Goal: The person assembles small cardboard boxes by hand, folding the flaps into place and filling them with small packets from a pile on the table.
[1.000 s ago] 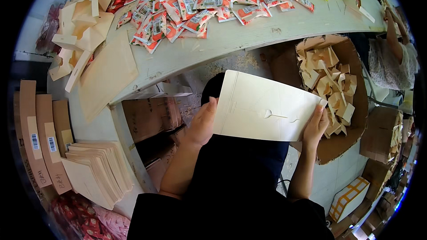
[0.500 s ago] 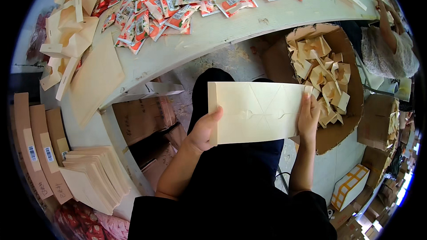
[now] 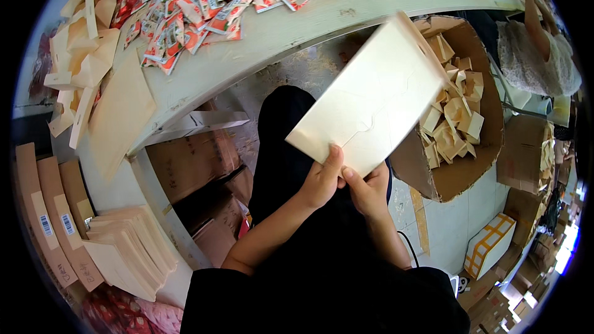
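Note:
Both my hands hold a flat cream cardboard box blank (image 3: 371, 96) with creased and cut lines across its face. It is tilted, its far end pointing up and to the right over a large carton. My left hand (image 3: 323, 179) pinches the near edge with the thumb on top. Close beside it, my right hand (image 3: 368, 190) grips the same edge, thumb also on top. The fingers beneath the blank are hidden.
Small printed packets (image 3: 235, 0) cover the curved white table (image 3: 266, 55). Partly folded boxes (image 3: 83, 55) stand at its left, stacked flat blanks (image 3: 127, 247) lower down. Cream pieces fill the carton (image 3: 476, 182) at right. A co-worker (image 3: 538, 59) is at the far right.
The blank has turned from level to steeply tilted. My hands have come together from its two short ends to its near edge.

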A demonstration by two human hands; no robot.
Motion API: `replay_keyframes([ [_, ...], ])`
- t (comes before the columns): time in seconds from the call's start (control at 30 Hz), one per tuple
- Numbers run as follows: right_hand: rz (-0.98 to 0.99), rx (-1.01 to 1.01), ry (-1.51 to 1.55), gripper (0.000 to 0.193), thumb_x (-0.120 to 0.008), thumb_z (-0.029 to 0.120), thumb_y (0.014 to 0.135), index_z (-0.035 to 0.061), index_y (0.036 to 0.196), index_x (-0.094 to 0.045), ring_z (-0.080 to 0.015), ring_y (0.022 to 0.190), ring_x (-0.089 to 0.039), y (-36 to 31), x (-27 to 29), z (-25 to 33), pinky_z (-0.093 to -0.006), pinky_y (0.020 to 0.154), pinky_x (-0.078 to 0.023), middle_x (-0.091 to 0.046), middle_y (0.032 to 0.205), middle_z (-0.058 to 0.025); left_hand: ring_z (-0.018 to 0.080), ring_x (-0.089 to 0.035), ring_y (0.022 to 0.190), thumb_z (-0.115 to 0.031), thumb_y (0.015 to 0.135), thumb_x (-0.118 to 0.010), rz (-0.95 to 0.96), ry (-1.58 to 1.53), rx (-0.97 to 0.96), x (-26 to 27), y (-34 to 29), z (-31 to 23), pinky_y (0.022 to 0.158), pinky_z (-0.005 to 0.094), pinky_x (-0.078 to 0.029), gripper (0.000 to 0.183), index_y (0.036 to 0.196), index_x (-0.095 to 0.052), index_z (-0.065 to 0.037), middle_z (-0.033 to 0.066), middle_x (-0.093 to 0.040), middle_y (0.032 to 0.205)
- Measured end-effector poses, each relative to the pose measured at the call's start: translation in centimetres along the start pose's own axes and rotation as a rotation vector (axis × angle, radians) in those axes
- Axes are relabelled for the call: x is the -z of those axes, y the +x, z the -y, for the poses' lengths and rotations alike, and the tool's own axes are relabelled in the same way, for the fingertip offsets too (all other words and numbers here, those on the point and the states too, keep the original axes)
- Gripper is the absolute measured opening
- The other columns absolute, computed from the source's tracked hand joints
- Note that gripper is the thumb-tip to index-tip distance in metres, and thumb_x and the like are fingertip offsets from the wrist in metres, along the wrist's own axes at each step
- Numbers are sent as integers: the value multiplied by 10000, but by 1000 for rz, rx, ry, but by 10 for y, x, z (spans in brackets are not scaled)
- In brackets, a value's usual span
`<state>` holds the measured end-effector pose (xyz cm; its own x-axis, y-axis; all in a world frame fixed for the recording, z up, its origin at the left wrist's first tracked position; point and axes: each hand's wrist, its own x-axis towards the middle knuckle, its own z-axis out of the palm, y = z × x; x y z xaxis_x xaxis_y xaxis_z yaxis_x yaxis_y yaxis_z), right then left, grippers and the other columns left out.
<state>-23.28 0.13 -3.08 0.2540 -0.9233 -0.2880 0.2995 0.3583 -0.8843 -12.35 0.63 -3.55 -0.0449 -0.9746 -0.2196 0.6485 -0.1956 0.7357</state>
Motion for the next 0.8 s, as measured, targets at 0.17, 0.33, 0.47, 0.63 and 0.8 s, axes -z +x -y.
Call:
replay_keyframes([
  [0.17, 181, -3, -151, 193, -612, 9, 782, -30, 943, -513, -94, 532, -542, 11, 27, 43, -198, 501, -436, -589, 722, -58, 48, -509, 671, -97, 829, -588, 61, 357, -144, 22, 2, -52, 572, 179, -407, 221, 1004, -546, 32, 24, -584, 841],
  [0.33, 104, 106, 114, 265, -627, -53, 729, -28, 968, -516, -99, 590, -552, 17, 22, 38, -210, 531, -446, -593, 767, -70, 30, -505, 649, -59, 770, -648, 64, 423, -50, 26, 1, -54, 550, 169, -393, 150, 888, -601, 21, 5, -592, 743],
  [0.47, 14, 27, 128, 275, -599, -78, 703, -35, 964, -523, -106, 595, -545, 9, 6, 30, -222, 533, -443, -594, 777, -74, 58, -541, 706, -18, 743, -643, 2, 355, -37, 15, -1, -48, 610, 191, -437, 169, 900, -593, 19, 19, -599, 785],
  [0.63, 23, -1, 179, 225, -558, -66, 727, -39, 950, -532, -101, 579, -529, 11, 3, 24, -213, 513, -422, -590, 778, -71, 110, -552, 860, 27, 721, -625, -19, 299, -60, 8, -3, -45, 741, 246, -461, 303, 1010, -533, 18, 64, -580, 943],
  [0.8, 62, -10, 137, 218, -534, -63, 762, -50, 980, -514, -118, 608, -558, 14, -2, 24, -230, 547, -458, -593, 813, -88, 136, -522, 925, 17, 701, -626, -16, 352, -11, 17, -2, -44, 801, 270, -437, 428, 1098, -466, 15, 74, -540, 1014],
])
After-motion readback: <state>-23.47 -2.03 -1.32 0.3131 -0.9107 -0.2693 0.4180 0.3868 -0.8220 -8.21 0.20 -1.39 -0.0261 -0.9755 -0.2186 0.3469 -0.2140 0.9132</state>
